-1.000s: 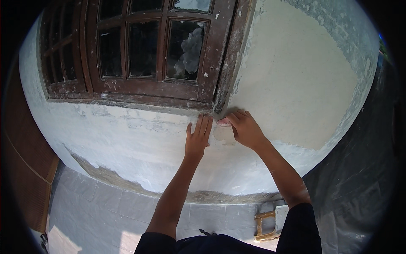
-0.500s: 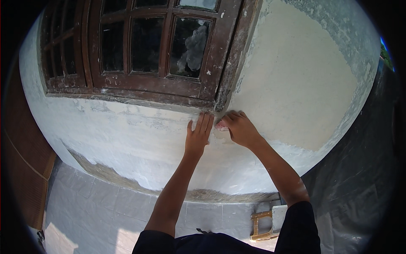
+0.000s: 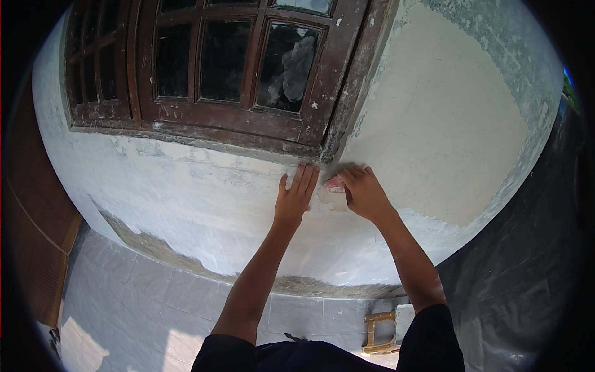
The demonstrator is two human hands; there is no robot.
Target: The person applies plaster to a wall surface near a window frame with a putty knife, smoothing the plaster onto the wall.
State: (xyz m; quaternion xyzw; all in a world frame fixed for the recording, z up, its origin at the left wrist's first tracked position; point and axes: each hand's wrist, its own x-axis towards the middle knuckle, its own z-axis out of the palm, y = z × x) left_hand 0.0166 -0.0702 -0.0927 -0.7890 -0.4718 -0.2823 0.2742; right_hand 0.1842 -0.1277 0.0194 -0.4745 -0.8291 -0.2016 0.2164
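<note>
My left hand (image 3: 295,197) lies flat against the white wall (image 3: 204,180), its fingers stretched up to just below the lower right corner of the brown wooden window (image 3: 229,127). To its right, my right hand (image 3: 367,193) pinches a small flat pinkish-red piece (image 3: 335,183) with whitish smears on it. That piece is held at the wall just below the window corner, and its exact kind cannot be made out. Beige filler (image 3: 440,118) covers a broad patch of wall right of the window frame.
Grey floor tiles (image 3: 155,285) run along the wall's foot. A wooden-framed item (image 3: 379,335) with a pale panel lies on them near my right arm. Dark sheeting (image 3: 502,279) spreads at the right, and a brown woven panel (image 3: 40,217) stands at the far left.
My right hand has shifted slightly right and down with the pinkish-red piece, away from the window corner. My left hand stays flat on the wall. The view has tilted a little.
</note>
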